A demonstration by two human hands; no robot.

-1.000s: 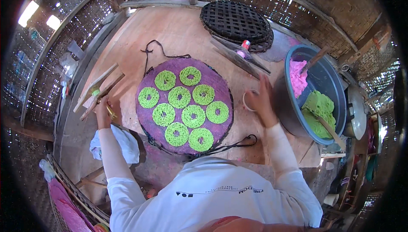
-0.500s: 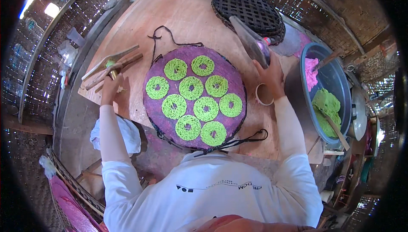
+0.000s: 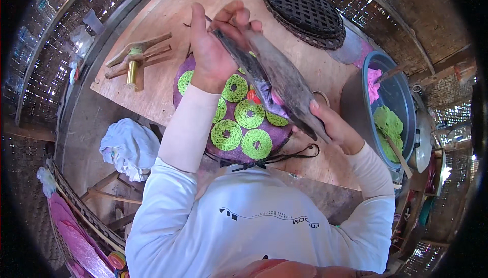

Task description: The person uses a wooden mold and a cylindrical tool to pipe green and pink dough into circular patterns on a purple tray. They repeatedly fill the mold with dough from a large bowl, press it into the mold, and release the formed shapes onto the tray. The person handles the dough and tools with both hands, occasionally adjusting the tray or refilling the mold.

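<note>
My right hand [image 3: 338,128] grips the lower end of a long, grey two-piece wooden tool [image 3: 284,67], with something purple and pink between its halves. At the tool's upper end my left hand [image 3: 216,49] is raised, palm up, thumb stretched out and fingers apart; whether it touches the wood I cannot tell. Both are above a round purple tray [image 3: 234,151] bearing several green lacy dough rings [image 3: 249,113], some hidden by my arm and the tool. A wooden press [image 3: 133,62] with a brass cylinder and green dough lies to the left on the board.
A grey tub [image 3: 356,95] at the right holds pink dough [image 3: 373,85] and green dough [image 3: 390,125] with wooden sticks. Black woven trays [image 3: 305,13] lie at the back right. A pale cloth bundle [image 3: 130,148] sits at the left, below the wooden board [image 3: 162,13].
My left hand has let go of the wooden press and moved right, over the tray. My right hand has brought the two-piece wooden tool from the back right to above the tray.
</note>
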